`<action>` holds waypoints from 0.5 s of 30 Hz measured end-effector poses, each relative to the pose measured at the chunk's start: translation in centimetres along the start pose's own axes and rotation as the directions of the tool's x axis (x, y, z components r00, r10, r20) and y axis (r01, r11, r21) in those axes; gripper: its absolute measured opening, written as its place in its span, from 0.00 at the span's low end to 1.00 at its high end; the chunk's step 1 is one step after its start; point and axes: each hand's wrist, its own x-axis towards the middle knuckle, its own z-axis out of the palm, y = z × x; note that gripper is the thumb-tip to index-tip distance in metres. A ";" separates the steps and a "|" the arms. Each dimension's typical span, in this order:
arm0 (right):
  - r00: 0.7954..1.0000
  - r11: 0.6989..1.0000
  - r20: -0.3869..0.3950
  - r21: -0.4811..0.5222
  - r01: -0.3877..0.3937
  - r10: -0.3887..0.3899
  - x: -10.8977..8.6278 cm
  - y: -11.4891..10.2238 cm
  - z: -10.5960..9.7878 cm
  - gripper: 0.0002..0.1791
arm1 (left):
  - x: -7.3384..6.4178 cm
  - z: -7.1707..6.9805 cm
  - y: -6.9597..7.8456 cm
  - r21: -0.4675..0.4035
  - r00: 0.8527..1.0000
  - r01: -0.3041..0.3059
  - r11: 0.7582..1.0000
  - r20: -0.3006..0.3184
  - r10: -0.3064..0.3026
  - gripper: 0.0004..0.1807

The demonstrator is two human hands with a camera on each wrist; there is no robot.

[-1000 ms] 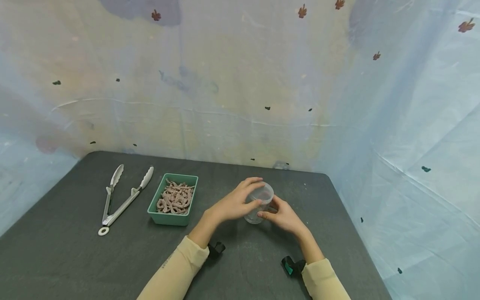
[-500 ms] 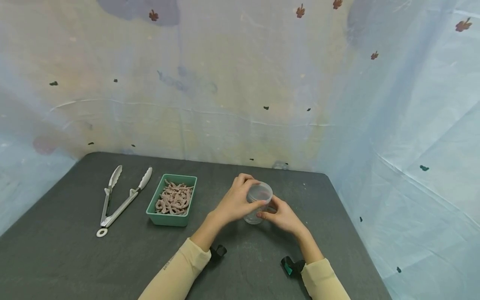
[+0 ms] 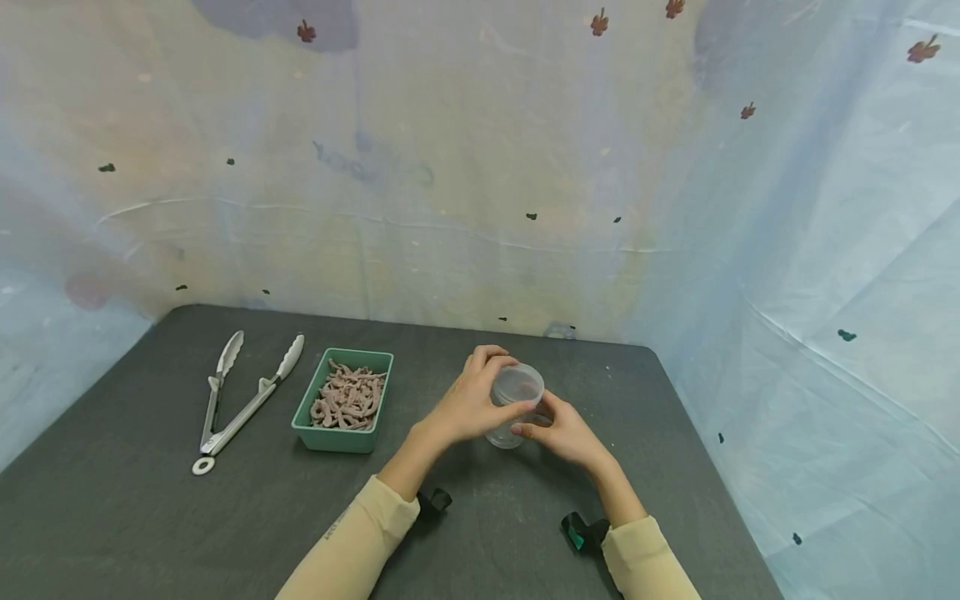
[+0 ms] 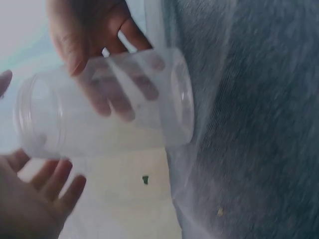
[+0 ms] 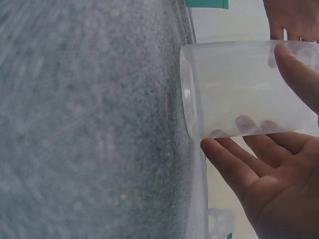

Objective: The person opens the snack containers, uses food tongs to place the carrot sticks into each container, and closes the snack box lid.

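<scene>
A clear plastic jar (image 3: 502, 437) stands upright on the dark table, its top looking covered by a translucent lid (image 3: 517, 383). My left hand (image 3: 467, 405) grips the lid from the left, thumb on the near side and fingers round the far side. Lower on the jar's right side, my right hand (image 3: 567, 432) holds the body between thumb and fingers. The right wrist view shows the jar (image 5: 234, 89) with its base on the cloth and the right hand's fingers (image 5: 234, 164) along its wall. Through the wall in the left wrist view, no contents are visible.
A green tray (image 3: 335, 440) of brownish-pink, worm-like pieces (image 3: 348, 396) sits left of the hands. Farther left lie metal tongs (image 3: 243, 421), spread apart, with pale tips. The dark table (image 3: 480, 550) ends at a patterned plastic curtain (image 3: 450, 183) behind and at the right.
On the lid, my left hand has turned slightly and its fingers are bent more. The right hand stays on the jar, which remains in place.
</scene>
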 end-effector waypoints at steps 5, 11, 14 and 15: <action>1.000 1.000 -0.019 -0.024 -0.001 0.000 -0.1 -0.2 0.1 0.42 | 0.0 -1.2 -0.7 -0.134 0.988 -0.059 0.989 0.136 0.078 0.34; 1.000 0.999 -0.021 -0.046 0.018 -0.019 -0.1 -0.1 0.1 0.43 | -0.3 -1.8 -0.8 -0.185 0.978 -0.057 0.981 0.186 0.092 0.32; 1.000 0.999 -0.021 -0.049 0.022 -0.023 0.0 -0.1 0.1 0.43 | -0.3 -1.9 -0.7 -0.189 0.979 -0.063 0.980 0.181 0.098 0.32; 0.999 0.998 -0.021 -0.050 0.023 -0.024 0.0 -0.1 0.1 0.43 | -0.2 -1.9 -0.8 -0.187 0.979 -0.066 0.980 0.175 0.100 0.31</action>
